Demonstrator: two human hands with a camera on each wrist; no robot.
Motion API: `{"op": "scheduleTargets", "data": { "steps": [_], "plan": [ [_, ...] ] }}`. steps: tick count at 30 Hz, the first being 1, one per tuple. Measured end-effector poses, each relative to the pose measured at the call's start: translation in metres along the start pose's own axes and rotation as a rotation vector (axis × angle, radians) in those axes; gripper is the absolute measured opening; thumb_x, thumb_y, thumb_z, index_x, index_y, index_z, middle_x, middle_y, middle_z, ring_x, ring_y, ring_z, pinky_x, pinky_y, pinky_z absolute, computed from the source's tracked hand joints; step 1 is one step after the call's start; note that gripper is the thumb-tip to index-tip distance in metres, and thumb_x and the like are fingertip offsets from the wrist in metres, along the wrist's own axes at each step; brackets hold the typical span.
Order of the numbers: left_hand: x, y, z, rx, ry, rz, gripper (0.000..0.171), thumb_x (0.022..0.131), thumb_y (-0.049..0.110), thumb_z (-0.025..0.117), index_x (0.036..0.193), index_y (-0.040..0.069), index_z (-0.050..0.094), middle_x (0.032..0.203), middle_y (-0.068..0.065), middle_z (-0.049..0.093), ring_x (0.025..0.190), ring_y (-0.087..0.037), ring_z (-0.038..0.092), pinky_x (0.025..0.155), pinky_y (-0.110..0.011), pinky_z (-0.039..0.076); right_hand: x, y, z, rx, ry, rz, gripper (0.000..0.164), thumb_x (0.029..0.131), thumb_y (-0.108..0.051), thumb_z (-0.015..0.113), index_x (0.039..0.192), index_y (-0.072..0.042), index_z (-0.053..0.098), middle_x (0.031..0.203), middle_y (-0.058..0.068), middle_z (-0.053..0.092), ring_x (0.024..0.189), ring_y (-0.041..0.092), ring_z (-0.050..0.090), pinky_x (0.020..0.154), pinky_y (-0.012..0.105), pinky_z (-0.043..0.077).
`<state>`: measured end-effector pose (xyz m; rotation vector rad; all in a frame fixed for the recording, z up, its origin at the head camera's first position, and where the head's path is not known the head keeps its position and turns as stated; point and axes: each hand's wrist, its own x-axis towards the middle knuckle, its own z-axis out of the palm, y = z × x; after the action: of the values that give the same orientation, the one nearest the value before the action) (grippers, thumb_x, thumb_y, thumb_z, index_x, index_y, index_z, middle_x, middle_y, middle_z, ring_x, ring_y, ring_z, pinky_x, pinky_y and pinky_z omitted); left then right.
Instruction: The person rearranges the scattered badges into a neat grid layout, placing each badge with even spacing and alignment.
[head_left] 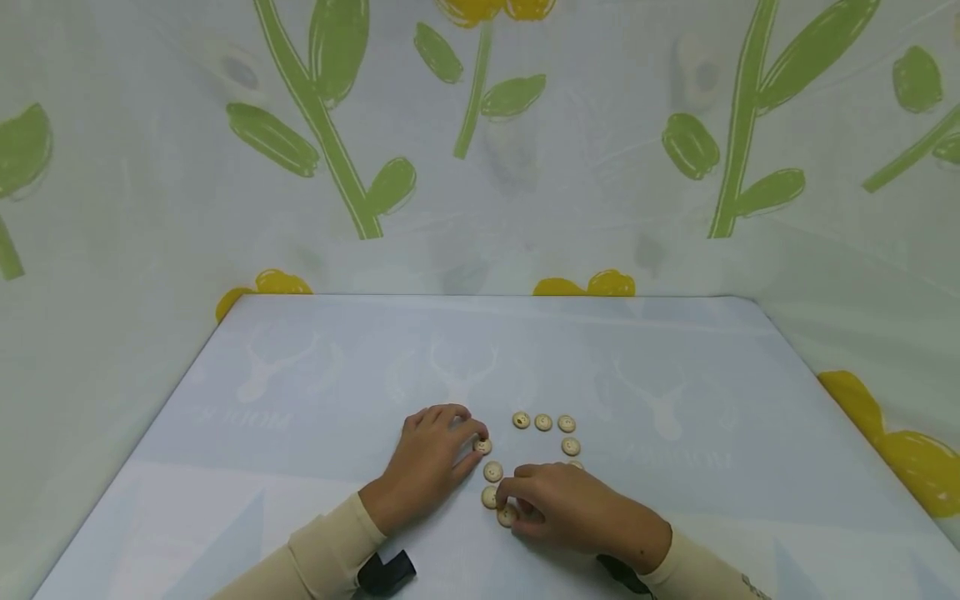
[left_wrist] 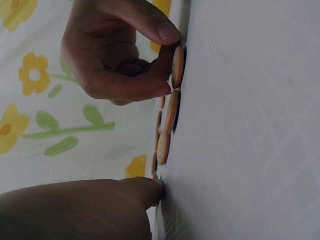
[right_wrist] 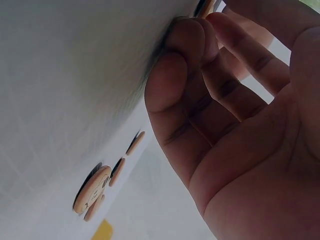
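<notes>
Round wooden buttons lie on the table in a curved outline. At its left side, my left hand holds one wooden button between thumb and index fingertip. My right hand reaches in from the right, its thumb and fingers about the nearest button. In the left wrist view that button stands slightly tilted between the right thumb and finger. Two more buttons, one higher and one lower, lie between the hands. The right hand fills much of the right wrist view, its fingers curled.
Along the top of the outline lie three buttons, the middle one close to its neighbours. Another button sits below them on the right, above one partly hidden by the right hand. The pale table ends at a flower-patterned cloth.
</notes>
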<state>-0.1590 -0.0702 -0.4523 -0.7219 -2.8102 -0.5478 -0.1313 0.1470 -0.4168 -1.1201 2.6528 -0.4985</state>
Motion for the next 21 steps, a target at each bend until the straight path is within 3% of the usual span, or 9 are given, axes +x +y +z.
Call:
{"op": "scheduleTargets", "data": {
  "steps": [21],
  "plan": [
    [-0.0011, 0.0002, -0.0018, -0.004, -0.004, 0.0, 0.015, 0.094, 0.033, 0.071, 0.108, 0.029, 0.068, 0.121, 0.0, 0.061, 0.122, -0.026, 0.056, 0.099, -0.056, 0.041, 0.0016, 0.0005, 0.001, 0.016, -0.034, 0.021, 0.01, 0.089, -0.021, 0.075, 0.093, -0.024, 0.067, 0.071, -0.016, 0.046, 0.059, -0.005, 0.04, 0.055, 0.015, 0.037]
  ]
}}
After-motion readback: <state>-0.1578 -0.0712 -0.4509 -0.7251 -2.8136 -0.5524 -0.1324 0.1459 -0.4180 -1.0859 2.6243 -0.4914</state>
